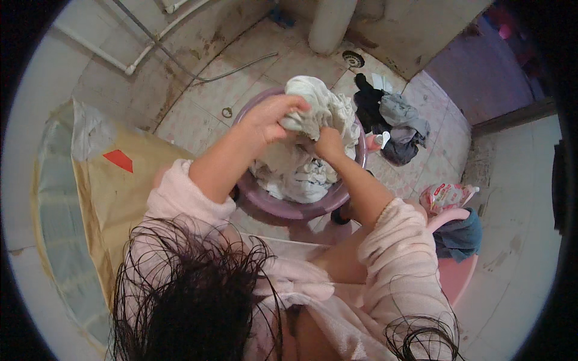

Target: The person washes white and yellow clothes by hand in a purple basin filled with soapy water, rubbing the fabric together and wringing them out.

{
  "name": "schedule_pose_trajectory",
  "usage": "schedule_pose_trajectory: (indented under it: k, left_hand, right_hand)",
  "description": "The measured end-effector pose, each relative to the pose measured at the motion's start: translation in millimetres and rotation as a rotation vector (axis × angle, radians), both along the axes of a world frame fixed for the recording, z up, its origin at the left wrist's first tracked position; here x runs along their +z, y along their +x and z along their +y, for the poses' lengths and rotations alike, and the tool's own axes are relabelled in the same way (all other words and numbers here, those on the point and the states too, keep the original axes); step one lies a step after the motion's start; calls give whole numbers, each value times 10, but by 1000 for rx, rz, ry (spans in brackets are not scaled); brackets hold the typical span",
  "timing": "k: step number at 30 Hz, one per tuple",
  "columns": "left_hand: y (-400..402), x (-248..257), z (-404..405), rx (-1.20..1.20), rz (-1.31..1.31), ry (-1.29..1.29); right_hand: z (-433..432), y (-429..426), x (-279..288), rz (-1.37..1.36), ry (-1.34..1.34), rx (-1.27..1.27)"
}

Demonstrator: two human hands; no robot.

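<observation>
A purple plastic basin point(289, 211) stands on the tiled floor before me. White wet-looking laundry point(307, 187) lies inside it, partly under my arms. Lifted above the far part of the basin is a bunched white cloth point(311, 90). My left hand point(275, 117) holds its left side, with the thumb apart from the fingers. Lower on the same cloth, my right hand point(329, 145) is closed in a fist around a fold. Part of the cloth hangs toward the basin's right rim. The fingertips of the right hand are hidden.
Dark and grey clothes point(399, 124) lie on the floor at right, near a pink bottle point(375, 141) with a white top. A pink bucket point(458, 275) with a blue-grey cloth point(460, 237) stands right, beside a plastic packet point(445, 198). A hose point(226, 76) trails behind; brown sheeting point(135, 194) stands left.
</observation>
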State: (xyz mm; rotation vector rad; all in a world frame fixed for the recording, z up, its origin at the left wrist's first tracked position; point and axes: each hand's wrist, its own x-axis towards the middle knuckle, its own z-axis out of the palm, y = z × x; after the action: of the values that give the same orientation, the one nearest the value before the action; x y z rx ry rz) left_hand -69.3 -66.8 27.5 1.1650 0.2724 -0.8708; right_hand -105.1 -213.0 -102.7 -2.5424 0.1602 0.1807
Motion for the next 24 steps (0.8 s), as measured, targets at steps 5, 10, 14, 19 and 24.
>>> schedule_pose_trajectory:
  k: [5,10,14,19,24]
  left_hand:
    - [431,-925,530,335,53,-165]
    - [426,-1885,851,198,45,535]
    - [158,-1528,344,-382,-1105,562]
    - [-118,-1038,-179,-205,-1057,158]
    - [-67,-1023,-226,10,-891,83]
  right_hand:
    - [-126,-30,86,-91,-13,-66]
    - [-128,137,502,-247,114,-38]
    - [-197,177,1049,-242,494,-161]
    - [-18,-66,1327,-318,877,-56]
    - [49,-203,1398,-251,1052,76]
